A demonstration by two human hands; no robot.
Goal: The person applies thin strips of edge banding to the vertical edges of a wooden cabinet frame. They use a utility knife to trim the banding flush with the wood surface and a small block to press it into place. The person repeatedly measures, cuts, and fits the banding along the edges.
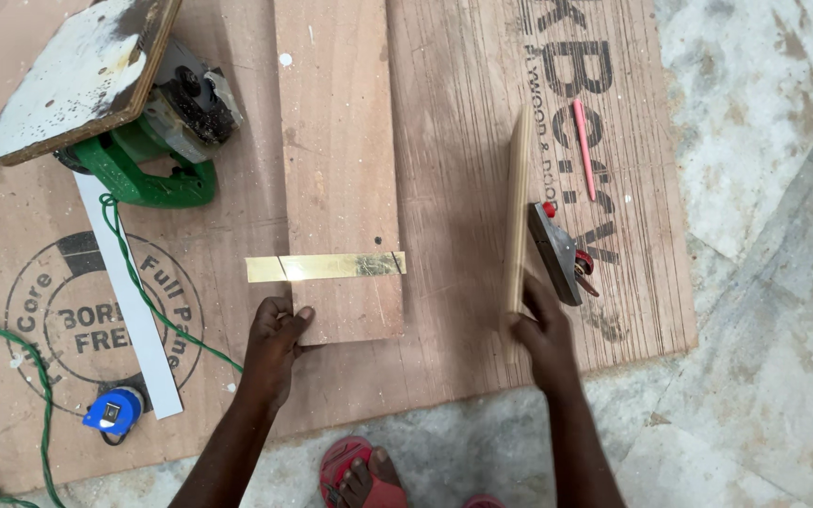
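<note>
My left hand (273, 343) rests with curled fingers on the near left corner of a long wooden plank (336, 169) lying flat on a big plywood sheet (454, 122). A thin brass-coloured strip (325, 267) lies across the plank near its end. My right hand (540, 329) grips the near end of a second plywood board (518, 216), which stands on its edge to the right of the plank. A metal hand plane (559, 252) with red parts lies just right of that board.
A green power saw (143, 141) under a white-painted board sits at the top left, its green cord (134, 273) trailing down. A white strip (129, 296), a blue plug (113, 412) and a pink pencil (583, 150) lie on the sheet. Stone floor lies right; my sandalled foot (359, 475) is below.
</note>
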